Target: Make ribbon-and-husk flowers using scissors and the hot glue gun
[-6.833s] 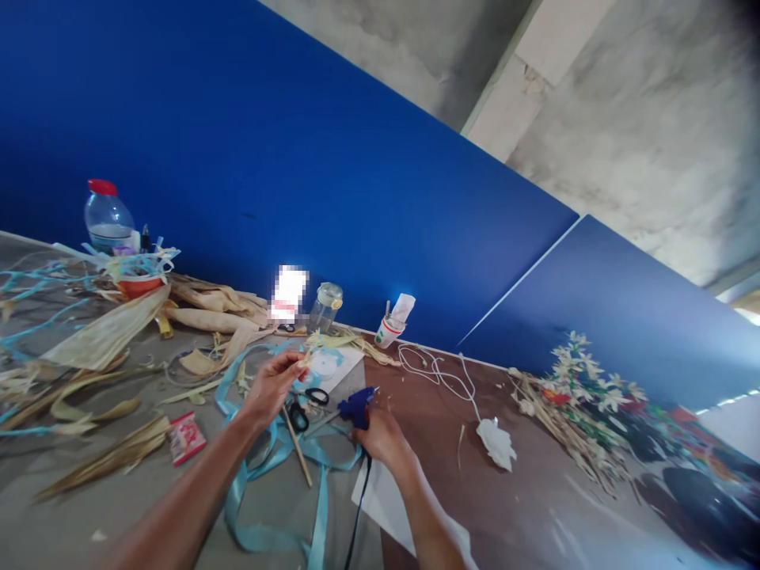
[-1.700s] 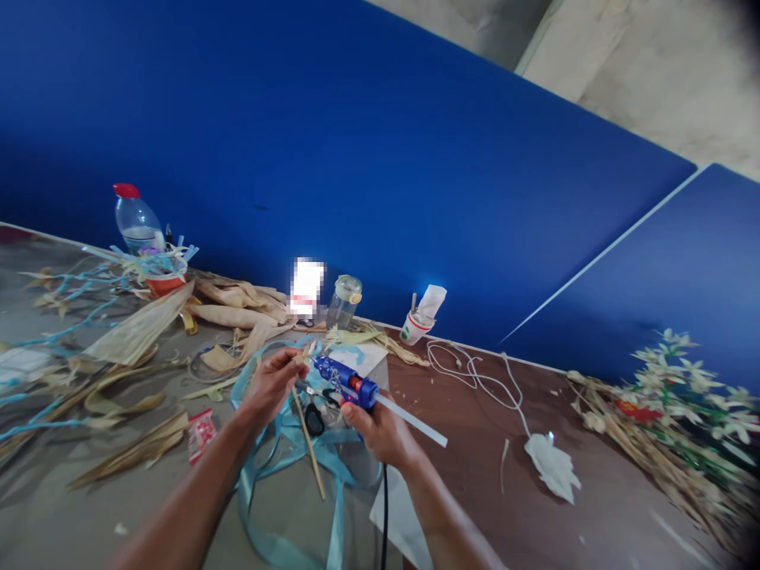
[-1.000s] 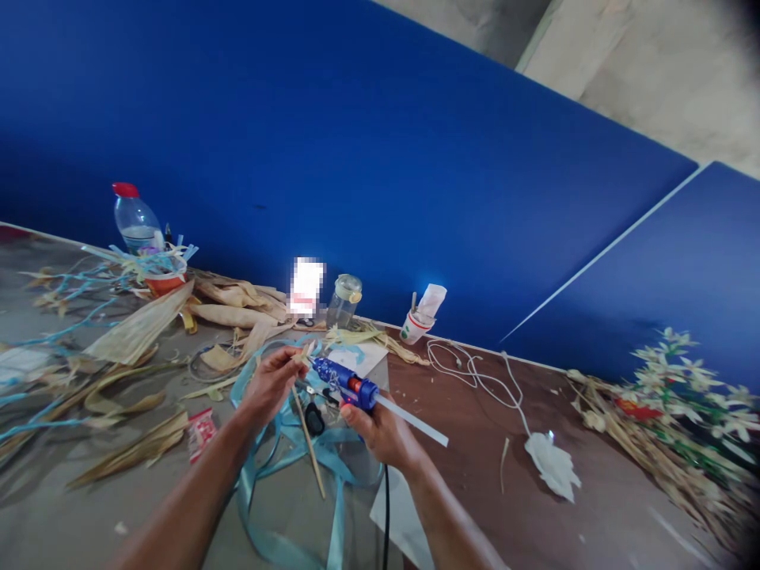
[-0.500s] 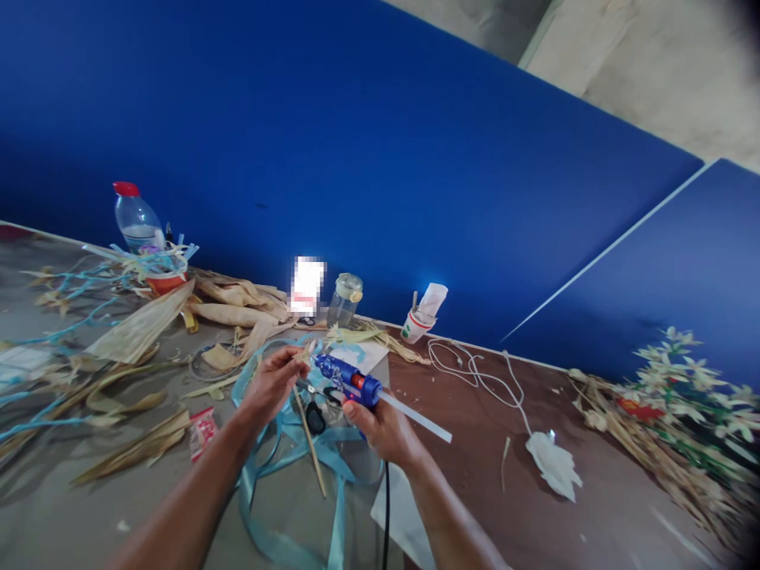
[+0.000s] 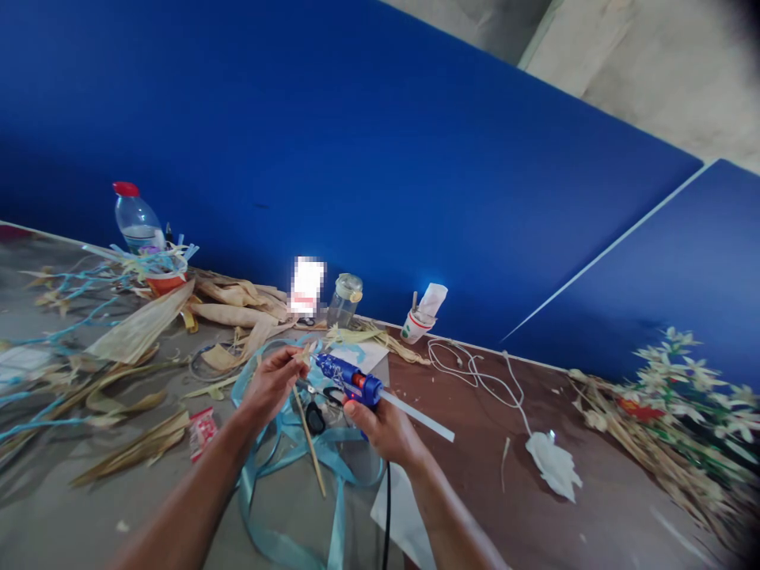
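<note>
Between the fingertips of my left hand is a small pale husk piece. My right hand is wrapped round a blue glue gun, whose nozzle points left at the husk piece. A long clear glue stick juts from the gun's rear, and a small red light glows on its body. Black-handled scissors and a thin wooden stick lie below my hands, on and beside light blue ribbon.
Dried husks, a red-capped bottle and a glass jar are at the back. A paper cup and white cable are right of centre. White flowers lie far right.
The glue gun and its stick have shifted very slightly to the right. Both hands keep their grips.
</note>
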The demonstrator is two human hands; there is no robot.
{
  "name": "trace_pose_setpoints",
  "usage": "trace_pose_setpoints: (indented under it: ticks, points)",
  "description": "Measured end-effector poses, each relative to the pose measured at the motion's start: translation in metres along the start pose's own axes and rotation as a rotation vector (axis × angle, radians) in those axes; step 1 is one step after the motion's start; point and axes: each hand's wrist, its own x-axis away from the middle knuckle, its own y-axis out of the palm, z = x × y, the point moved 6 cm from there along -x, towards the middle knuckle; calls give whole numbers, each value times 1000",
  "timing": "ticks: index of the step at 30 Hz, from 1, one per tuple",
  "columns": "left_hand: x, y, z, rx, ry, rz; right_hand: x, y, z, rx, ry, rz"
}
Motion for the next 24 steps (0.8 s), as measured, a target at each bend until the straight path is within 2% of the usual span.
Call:
trace_pose_setpoints:
  ticks: [4,11,14,19,24]
  points:
    - [0,-2,-1,16,-10,16,0,2,-4,27,-7,-48]
    - [0,0,1,45,-22,23,4,-10,-10,-170,-16,-2]
    - [1,2,3,53,-26,27,3,-14,-14,-171,-55,10]
    - [2,5,6,43,-7,12,3,-19,-16,120,-138,85]
    - [2,6,6,61,-15,-9,18,-19,11,479,-28,153]
